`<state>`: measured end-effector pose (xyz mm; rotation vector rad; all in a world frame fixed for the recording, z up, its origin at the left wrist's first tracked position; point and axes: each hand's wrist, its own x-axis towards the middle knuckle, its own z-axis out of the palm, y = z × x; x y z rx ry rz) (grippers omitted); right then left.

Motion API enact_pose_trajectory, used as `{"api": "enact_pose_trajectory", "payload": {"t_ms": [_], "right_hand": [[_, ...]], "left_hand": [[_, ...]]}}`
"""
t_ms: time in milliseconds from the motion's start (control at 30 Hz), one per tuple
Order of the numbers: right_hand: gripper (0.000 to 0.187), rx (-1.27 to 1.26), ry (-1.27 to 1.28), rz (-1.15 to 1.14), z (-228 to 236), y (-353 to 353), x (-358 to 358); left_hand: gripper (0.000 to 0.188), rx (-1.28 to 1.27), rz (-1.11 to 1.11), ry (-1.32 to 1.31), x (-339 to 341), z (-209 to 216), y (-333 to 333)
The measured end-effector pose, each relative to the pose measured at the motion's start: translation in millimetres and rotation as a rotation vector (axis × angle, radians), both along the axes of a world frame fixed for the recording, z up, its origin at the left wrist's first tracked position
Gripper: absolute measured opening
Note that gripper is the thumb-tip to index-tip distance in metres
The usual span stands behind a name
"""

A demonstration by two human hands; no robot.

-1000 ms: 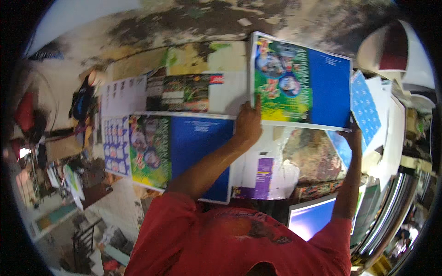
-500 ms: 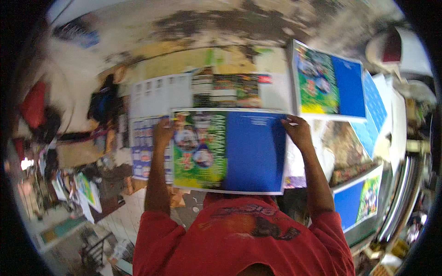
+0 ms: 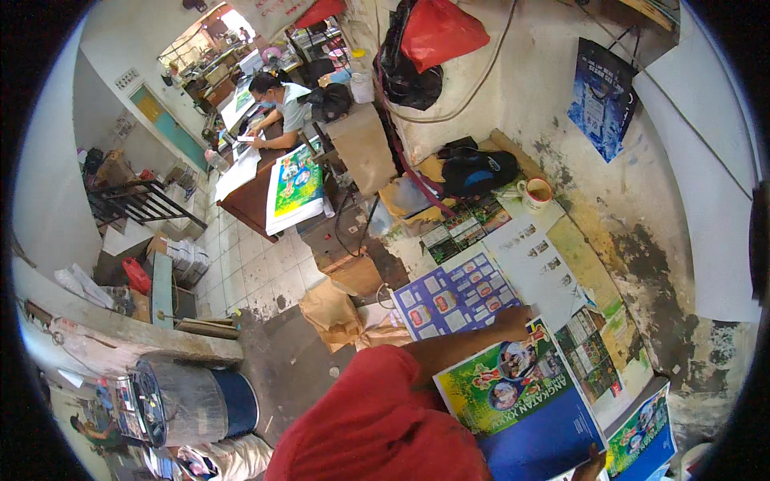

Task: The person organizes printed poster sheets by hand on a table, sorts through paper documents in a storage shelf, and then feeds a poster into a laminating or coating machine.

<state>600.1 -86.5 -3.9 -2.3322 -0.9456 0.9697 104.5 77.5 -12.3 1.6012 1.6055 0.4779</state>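
Observation:
A printed sheet (image 3: 525, 437), half plain blue and half green and yellow with round photos, is stretched between my two hands over the worktable. At its upper left corner my left hand (image 3: 513, 322) is closed on the margin. My right hand (image 3: 592, 465) grips the sheet's opposite end near the lower rim of the picture, and part of it is cut off. Under and beside my left hand lies a purple sheet printed with small panels (image 3: 455, 298). A stack of matching blue and green prints (image 3: 646, 437) rests just past my right hand.
On the worktable are a white sheet with small pictures (image 3: 536, 264), a mug (image 3: 536, 192) and a black bag (image 3: 479, 171) against the stained wall. Another person (image 3: 281, 112) sits at a desk holding more green prints (image 3: 297, 188). A large drum (image 3: 196, 403) stands at lower left.
My view has swung left and tilted, bringing the room and the seated person into sight. Both hands still hold the same printed sheet.

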Motion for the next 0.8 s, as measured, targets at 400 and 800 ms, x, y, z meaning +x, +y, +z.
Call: {"api": "enact_pose_trajectory", "payload": {"t_ms": [400,800], "right_hand": [[0.04,0.117,0.181,0.531,15.0,-3.5,35.2],[0.095,0.123,-0.243,0.675,64.0,19.0,-134.9]], "left_hand": [[0.038,-0.626,-0.396,-0.372,20.3,22.6,54.1],[0.102,0.247,-0.618,0.304,43.6,43.5,-27.2]]}}
